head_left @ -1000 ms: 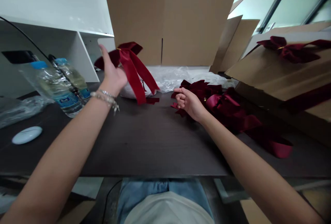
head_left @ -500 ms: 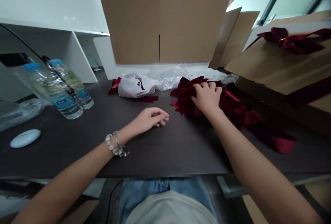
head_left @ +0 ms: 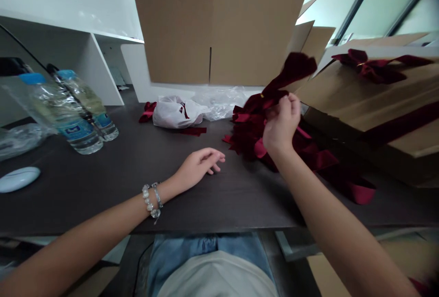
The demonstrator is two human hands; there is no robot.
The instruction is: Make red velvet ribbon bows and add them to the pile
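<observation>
My right hand (head_left: 281,123) is closed on a dark red velvet bow (head_left: 286,79) and holds it up above a pile of several more red bows (head_left: 250,127) on the dark table (head_left: 120,182). My left hand (head_left: 199,165) rests on the table left of the pile, fingers loosely curled, holding nothing. A bead bracelet (head_left: 151,199) is on that wrist. Farther back lies a white plastic bag (head_left: 174,111) with a red bow (head_left: 147,110) behind it.
Two water bottles (head_left: 73,111) stand at the left, with a white mouse (head_left: 17,179) near the left edge. A large upright cardboard box (head_left: 219,22) is at the back. A flat cardboard box (head_left: 370,100) tied with red ribbon lies at the right. Clear plastic wrap (head_left: 222,100) lies behind the pile.
My left hand dropped the bow it held up at the back left and came down to rest on the table. My right hand reached into the pile, closed on a bow and lifted it.
</observation>
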